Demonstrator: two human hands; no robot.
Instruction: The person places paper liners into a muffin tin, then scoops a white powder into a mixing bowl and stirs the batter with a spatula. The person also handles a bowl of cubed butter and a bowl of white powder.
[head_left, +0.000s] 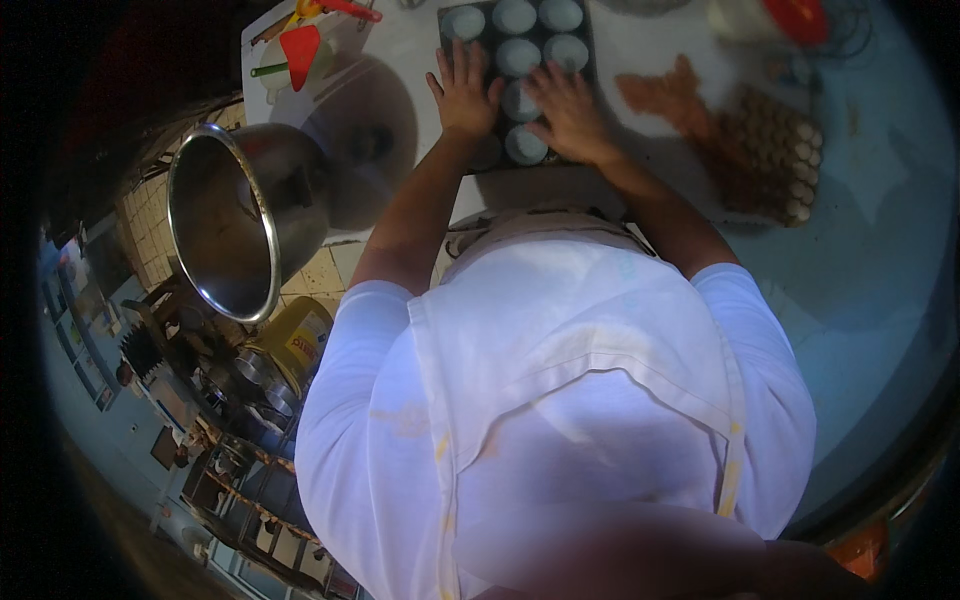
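Note:
A dark metal muffin tin (540, 36) lies on the table before me, with pale paper cupcake liners (517, 57) standing in its wells. My left hand (466, 97) rests palm down over the tin's left column, fingers spread, hiding some of the wells. Over the right column lies my right hand (568, 112), also flat with fingers apart, its fingertips near a liner in the second row. Neither hand grips anything. The liners that show look to have nothing in them, though the view is slightly blurred.
A large steel bowl (300, 187) stands at the left table edge. Behind it, a red spatula (300, 56) lies across a pale container. An egg tray (757, 165) with several white eggs (802, 176) sits at right. Below left are a yellow bucket (304, 330) and a rack.

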